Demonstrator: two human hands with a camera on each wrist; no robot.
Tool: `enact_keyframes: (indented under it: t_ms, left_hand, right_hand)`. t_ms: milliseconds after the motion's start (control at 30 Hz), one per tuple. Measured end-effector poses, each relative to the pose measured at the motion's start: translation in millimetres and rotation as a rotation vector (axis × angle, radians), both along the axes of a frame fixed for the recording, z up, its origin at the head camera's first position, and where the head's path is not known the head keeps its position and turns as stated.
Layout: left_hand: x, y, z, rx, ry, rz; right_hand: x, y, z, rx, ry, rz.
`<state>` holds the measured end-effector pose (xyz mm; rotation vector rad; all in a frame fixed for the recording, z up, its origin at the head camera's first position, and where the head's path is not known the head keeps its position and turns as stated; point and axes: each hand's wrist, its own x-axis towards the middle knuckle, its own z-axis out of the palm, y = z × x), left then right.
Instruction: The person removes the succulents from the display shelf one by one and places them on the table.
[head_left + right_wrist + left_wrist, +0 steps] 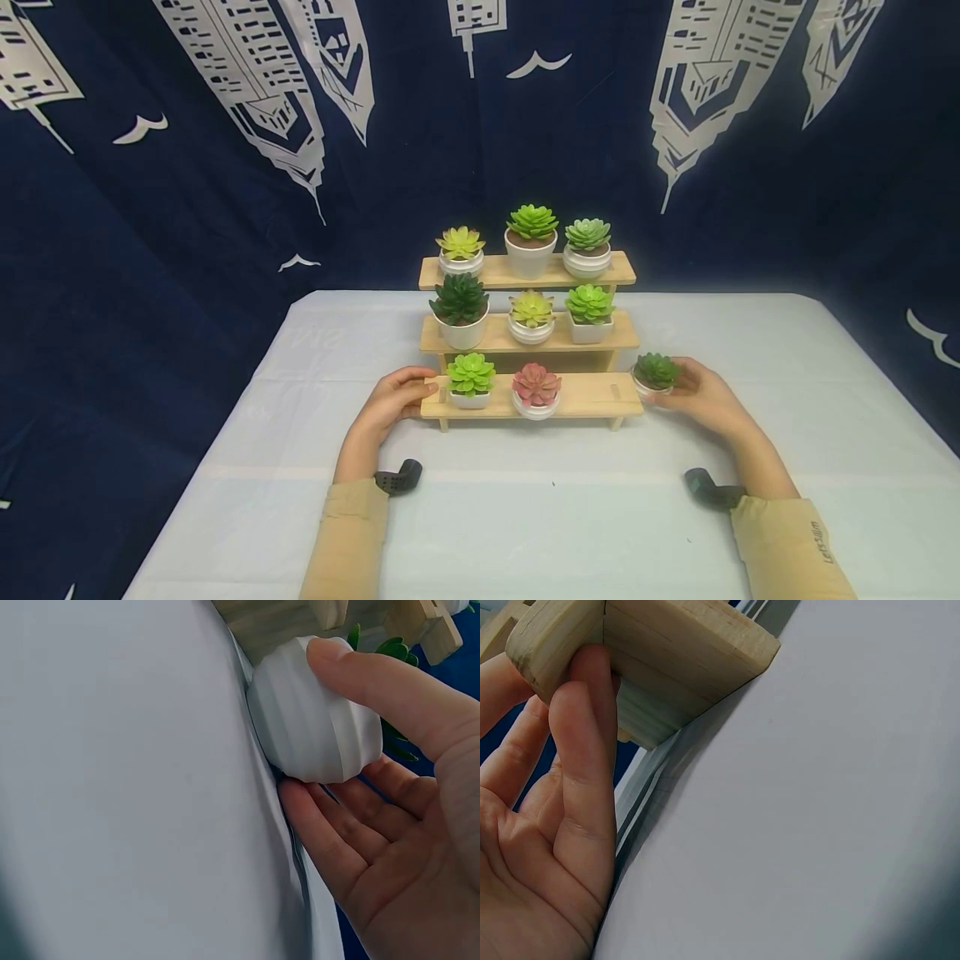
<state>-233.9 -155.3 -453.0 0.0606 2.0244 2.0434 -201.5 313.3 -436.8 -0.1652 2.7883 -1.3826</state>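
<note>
At the right of a three-tier wooden plant stand (577,400), my right hand (697,396) grips a dark green potted succulent (656,371). The right wrist view shows the thumb on one side of its ribbed white pot (315,712) and the fingers on the other. My left hand (397,400) holds the left end of the stand's lowest board (682,645), thumb and fingers pinching its edge. On that board sit a bright green succulent (471,379) in a square pot and a pink succulent (536,387) in a round one.
The middle tier holds a dark green succulent (460,304), a yellow-green one (531,312) and a green one (590,308). Three more potted succulents line the top tier (491,271). A white cloth covers the table (540,517); a navy printed curtain (480,150) hangs behind.
</note>
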Motion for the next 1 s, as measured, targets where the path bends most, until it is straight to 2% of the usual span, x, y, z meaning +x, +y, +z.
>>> enact_keyframes:
  t_ms: [200,467,767,1000]
  left_hand:
    - [0.1,-0.2,-0.1,0.001,0.006,-0.007]
    - [0.2,0.2,0.3,-0.001,-0.001,-0.002]
    - [0.6,-0.3,-0.8,0.014,0.01,-0.016]
    - [0.0,-0.6,-1.7,0.013,0.016,-0.019]
  right_hand:
    - [0.0,-1,5.4,0.033,-0.006,0.002]
    - [4.6,-6,22.8,0.063,-0.005,0.001]
    - [9.6,-10,35.8,0.05,0.113,-0.006]
    - [15.2,-17,49.3,0.081,0.13,-0.052]
